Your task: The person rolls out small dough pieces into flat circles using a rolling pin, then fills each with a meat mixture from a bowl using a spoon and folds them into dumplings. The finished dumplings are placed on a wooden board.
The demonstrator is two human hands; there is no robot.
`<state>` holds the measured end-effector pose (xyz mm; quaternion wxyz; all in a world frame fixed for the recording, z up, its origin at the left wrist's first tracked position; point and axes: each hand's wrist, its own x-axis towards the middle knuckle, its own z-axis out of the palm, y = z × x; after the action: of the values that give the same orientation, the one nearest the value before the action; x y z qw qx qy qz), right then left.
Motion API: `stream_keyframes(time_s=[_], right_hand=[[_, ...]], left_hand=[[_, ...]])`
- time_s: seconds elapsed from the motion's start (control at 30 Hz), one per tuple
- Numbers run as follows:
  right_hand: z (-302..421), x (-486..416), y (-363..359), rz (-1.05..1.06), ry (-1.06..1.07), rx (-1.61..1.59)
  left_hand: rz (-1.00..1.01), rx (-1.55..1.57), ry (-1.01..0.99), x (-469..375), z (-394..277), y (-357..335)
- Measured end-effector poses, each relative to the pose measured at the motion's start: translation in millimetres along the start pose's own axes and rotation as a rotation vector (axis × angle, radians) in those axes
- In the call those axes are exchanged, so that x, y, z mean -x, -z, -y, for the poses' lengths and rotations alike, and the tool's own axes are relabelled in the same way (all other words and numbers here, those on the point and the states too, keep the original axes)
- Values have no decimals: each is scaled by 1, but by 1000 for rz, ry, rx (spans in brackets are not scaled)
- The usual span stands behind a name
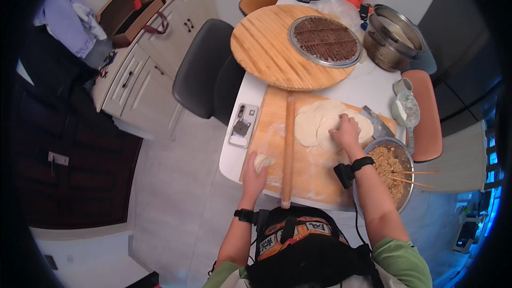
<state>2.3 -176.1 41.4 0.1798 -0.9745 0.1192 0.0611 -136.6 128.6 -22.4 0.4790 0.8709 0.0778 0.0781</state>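
Note:
My left hand (253, 178) is cupped around a small folded piece of dough (263, 162) at the left edge of the wooden pastry board (316, 170). Farther right, my right hand (347, 132) rests with bent fingers on overlapping round dough wrappers (310, 122). Whether it grips the top wrapper is hidden under the palm and fingers. Between my hands a long wooden rolling pin (288, 148) lies lengthwise on the floured board. Just right of the wrappers is a metal dough scraper (378, 123).
A metal bowl (409, 154) of filling holds chopsticks (420, 172) by my right forearm. A phone (243, 126) lies left of the board. Beyond are a round wooden board (260, 56) with a round tray (324, 42), a steel pot (386, 52) and a green scoop (408, 110).

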Motion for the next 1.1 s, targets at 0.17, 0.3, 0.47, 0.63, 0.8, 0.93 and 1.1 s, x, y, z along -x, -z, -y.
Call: stream_keyframes(time_s=[0.17,0.3,0.47,0.63,0.8,0.93,1.1], right_hand=[[-10,-2,-8,-122,-237,-149],[-22,2,-12,-105,-203,-267],[-24,8,-11,-125,-39,-240],[-16,23,-14,-65,-1,-508],[2,60,11,112,35,-1157],[7,110,62,495,-78,-1780],[-9,156,105,479,-82,-1390]], left_hand=[[-16,78,59,6,-4,0],[-84,-114,22,15,-20,5],[-69,135,61,24,-53,18],[263,575,158,30,-80,9],[599,1422,624,16,-95,-32],[752,1962,701,20,-132,-60],[830,1790,609,43,-178,-48]])
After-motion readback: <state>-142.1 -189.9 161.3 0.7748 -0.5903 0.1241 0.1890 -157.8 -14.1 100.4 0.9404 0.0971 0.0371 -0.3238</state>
